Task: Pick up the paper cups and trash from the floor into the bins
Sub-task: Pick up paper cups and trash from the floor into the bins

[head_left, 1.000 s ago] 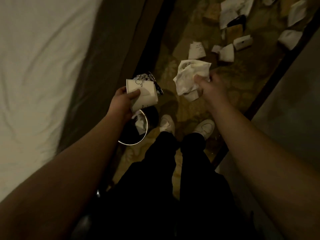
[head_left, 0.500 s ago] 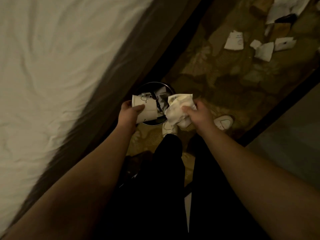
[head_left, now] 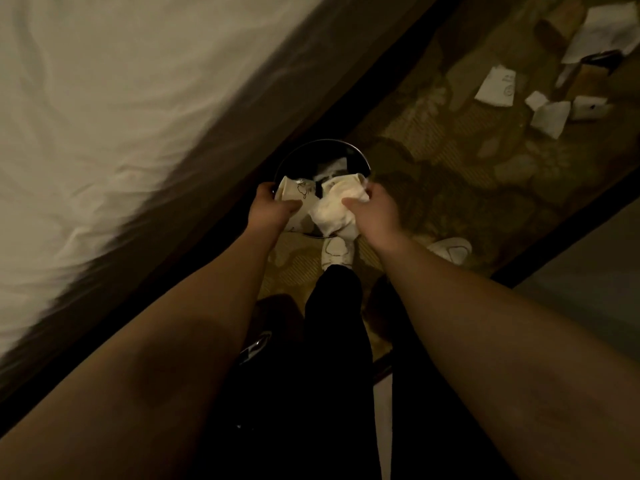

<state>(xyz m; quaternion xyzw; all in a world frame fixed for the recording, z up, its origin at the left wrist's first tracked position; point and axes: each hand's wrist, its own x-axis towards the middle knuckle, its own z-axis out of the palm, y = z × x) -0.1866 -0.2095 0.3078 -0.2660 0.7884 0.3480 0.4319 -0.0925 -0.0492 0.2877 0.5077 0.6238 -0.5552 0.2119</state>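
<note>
My left hand [head_left: 272, 209] grips a white paper cup [head_left: 299, 199] with a black drawing on it, held on its side over the near rim of a round dark bin [head_left: 322, 147]. Beside it, my right hand [head_left: 374, 211] grips a crumpled white wad of paper [head_left: 334, 206], also over the bin's near edge. Inside the bin some pale trash [head_left: 332, 168] shows. More paper scraps [head_left: 497, 86] and flattened white pieces [head_left: 550, 117] lie on the patterned carpet at the upper right.
A bed with a white sheet [head_left: 121, 116] and dark frame runs along the left, close to the bin. My white shoes [head_left: 337, 252] and dark trousers stand just behind the bin. A dark border strip [head_left: 554, 237] and grey floor lie at the right.
Both hands have come together and down over the bin, carrying the cup and the paper wad. The view has swung so the bin sits ahead of my feet.
</note>
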